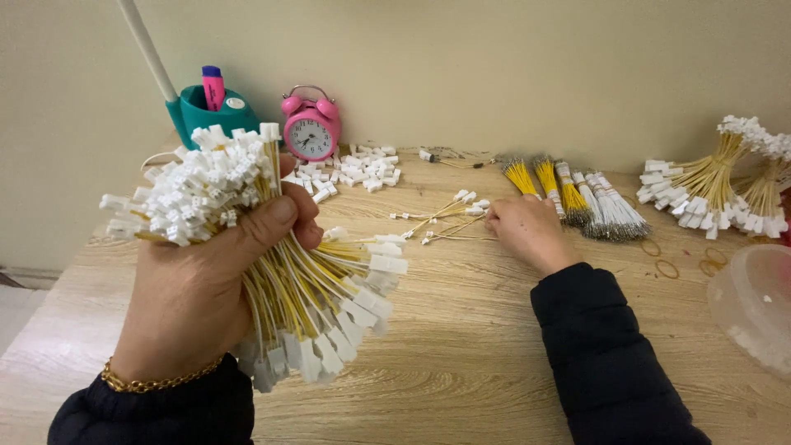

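Head view, from left to right as I watch it: my left hand (198, 288) is raised over the wooden table (461, 363), its fingers and thumb closed tight around a thick bundle of yellow wires (272, 247) tipped at both ends with white plastic connectors. One fan of connectors sticks up above the fist, the other hangs below it toward the table. Behind that hand, against the wall, I see a teal pen holder (216, 109) with a pink marker in it, and just beside it a pink alarm clock (311, 128). Next to the clock lies a small heap of loose white connectors (354, 169). Near the middle of the table a few loose wires (441, 218) lie spread out, and the fingertips of my right hand (527, 231) rest on their ends, fingers curled down; I cannot tell whether they pinch one. Just beyond that hand lie bunches of bare cut wires (577, 198), yellow and white. Further right are more finished bundles (717, 181), some rubber bands (663, 265), and a clear plastic tub (754, 309) at the edge.
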